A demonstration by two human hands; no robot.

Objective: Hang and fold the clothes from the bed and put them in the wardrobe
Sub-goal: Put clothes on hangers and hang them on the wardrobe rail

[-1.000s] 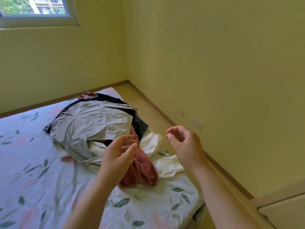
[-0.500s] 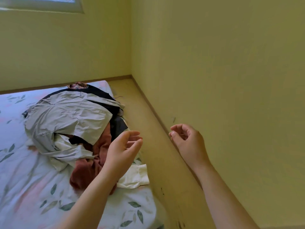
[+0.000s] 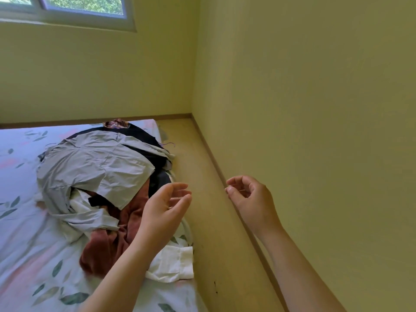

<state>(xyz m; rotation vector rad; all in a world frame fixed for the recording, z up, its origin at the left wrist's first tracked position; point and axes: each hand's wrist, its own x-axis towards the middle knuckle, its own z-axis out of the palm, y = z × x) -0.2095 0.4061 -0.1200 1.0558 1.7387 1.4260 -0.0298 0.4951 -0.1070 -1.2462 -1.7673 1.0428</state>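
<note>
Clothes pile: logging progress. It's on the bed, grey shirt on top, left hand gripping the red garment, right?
No: the head view shows the left hand open, gripping nothing, in front of the red garment. The pile lies on the bed, grey shirt on top.

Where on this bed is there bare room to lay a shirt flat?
Bare sheet lies left of the clothes pile, and a narrower patch in front of the red garment. The sheet's right side is crowded: the pile and the white garment reach its edge. The floor strip along the wall is bare too.
</note>
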